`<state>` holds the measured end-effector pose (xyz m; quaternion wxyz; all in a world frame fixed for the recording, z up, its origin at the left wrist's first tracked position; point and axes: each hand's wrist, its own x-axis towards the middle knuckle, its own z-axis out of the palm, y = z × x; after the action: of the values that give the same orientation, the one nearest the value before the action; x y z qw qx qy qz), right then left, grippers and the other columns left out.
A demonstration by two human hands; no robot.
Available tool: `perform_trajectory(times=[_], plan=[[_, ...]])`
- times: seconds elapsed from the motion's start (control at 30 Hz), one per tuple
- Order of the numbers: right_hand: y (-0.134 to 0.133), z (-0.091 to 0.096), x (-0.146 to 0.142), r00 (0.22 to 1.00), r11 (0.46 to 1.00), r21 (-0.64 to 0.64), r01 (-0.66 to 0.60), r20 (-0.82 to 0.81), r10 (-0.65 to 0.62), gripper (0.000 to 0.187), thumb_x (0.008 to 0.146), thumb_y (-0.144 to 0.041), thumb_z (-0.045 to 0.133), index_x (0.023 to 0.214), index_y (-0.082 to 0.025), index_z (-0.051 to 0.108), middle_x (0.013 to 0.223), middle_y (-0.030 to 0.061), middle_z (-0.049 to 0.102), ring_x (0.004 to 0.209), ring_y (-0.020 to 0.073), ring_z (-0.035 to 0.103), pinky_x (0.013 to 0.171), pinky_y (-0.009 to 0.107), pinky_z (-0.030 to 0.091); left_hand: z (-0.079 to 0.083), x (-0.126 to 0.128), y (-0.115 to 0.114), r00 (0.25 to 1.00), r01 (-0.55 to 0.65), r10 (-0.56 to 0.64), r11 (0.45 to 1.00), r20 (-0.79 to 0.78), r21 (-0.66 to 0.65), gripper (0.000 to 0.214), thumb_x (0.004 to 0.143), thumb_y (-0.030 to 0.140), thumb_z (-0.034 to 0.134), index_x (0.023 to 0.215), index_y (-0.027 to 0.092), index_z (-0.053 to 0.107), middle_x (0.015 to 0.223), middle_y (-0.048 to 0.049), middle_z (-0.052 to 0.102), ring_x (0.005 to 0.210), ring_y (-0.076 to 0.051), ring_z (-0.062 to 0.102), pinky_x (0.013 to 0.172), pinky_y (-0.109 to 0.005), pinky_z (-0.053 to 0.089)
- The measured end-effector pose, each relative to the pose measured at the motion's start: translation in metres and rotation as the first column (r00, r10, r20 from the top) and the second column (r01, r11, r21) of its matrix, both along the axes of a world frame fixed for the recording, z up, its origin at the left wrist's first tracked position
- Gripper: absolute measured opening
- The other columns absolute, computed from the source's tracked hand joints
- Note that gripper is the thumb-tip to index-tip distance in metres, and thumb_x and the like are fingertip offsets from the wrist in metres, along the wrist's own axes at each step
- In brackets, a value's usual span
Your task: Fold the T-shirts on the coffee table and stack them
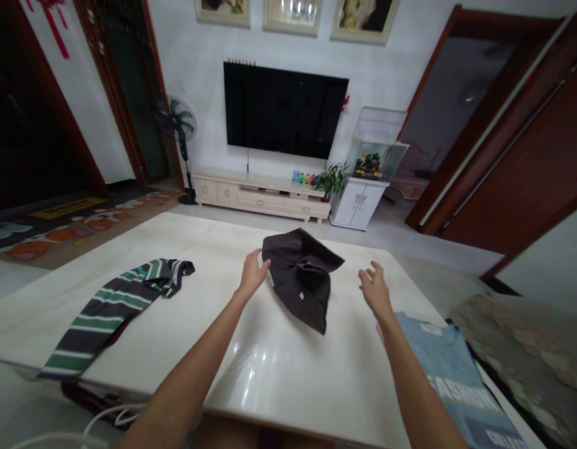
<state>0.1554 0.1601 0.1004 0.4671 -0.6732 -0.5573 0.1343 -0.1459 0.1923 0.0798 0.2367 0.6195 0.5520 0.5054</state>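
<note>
Dark garment (301, 277) at frame centre, on the far half of the white table (270, 374) — bunched, upper part raised, probably because only its left edge is held. Left hand (252, 273) pinches that edge, thumb over the cloth, closed on it. Right hand (375, 288), right of centre, has fingers spread and holds nothing — near the cloth's right side, not touching. Striped shirt (115, 305) lies at left, draped over the table's near edge. Light blue shirt (450, 374) lies flat at lower right beside the right forearm. Both likely kept apart from the one in hand.
</note>
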Motion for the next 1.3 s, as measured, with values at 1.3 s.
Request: perform_trajectory(times=[1.3], plan=[[-0.132, -0.085, -0.068, 0.715, 0.767, -0.498, -0.404, 0.351, 0.604, 0.039, 0.068, -0.007, 0.041, 0.102, -0.017, 0.058, 0.095, 0.0086, 0.061, 0.09, 0.0205, 0.059, 0.078, 0.031, 0.045, -0.08, 0.01, -0.183, 0.311, 0.574, -0.783, 0.606, -0.539, -0.55, 0.029, 0.073, 0.034, 0.056, 0.099, 0.022, 0.055, 0.078, -0.003, 0.063, 0.07, -0.021, 0.059, 0.062, -0.028, 0.042]])
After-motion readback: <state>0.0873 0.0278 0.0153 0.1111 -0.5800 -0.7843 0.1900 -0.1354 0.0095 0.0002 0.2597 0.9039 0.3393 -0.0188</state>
